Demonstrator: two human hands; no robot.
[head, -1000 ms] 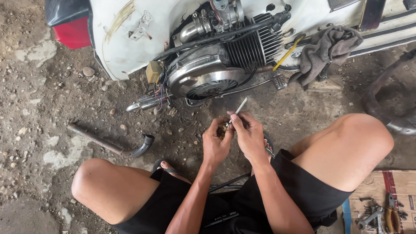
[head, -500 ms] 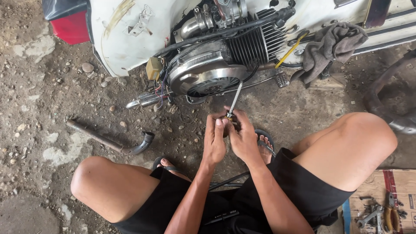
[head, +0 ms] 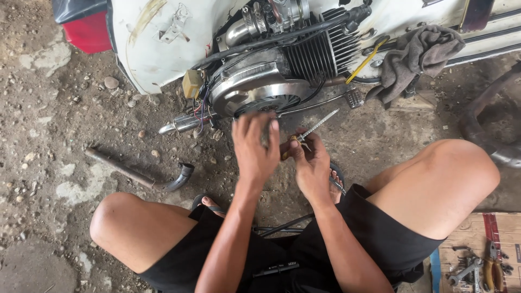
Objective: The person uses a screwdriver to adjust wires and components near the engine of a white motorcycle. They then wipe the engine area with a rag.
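I squat on a dirt floor in front of a white scooter's exposed engine (head: 271, 70). My right hand (head: 309, 163) grips a screwdriver (head: 317, 126) by its yellowish handle, and the metal shaft points up and right toward the engine. My left hand (head: 254, 145) hovers with fingers spread just below the round silver fan cover (head: 255, 89), holding nothing that I can see. The two hands are close together, almost touching at the screwdriver handle.
A bent metal exhaust pipe (head: 141, 174) lies on the ground at left. A grey rag (head: 415, 57) hangs on the scooter frame at right. Pliers and wrenches (head: 483, 266) lie on cardboard at the bottom right. A red tail light (head: 87, 30) is at the top left.
My left hand has let go of the screwdriver and risen toward the fan cover with fingers spread. The screwdriver shaft has tilted further to the right.
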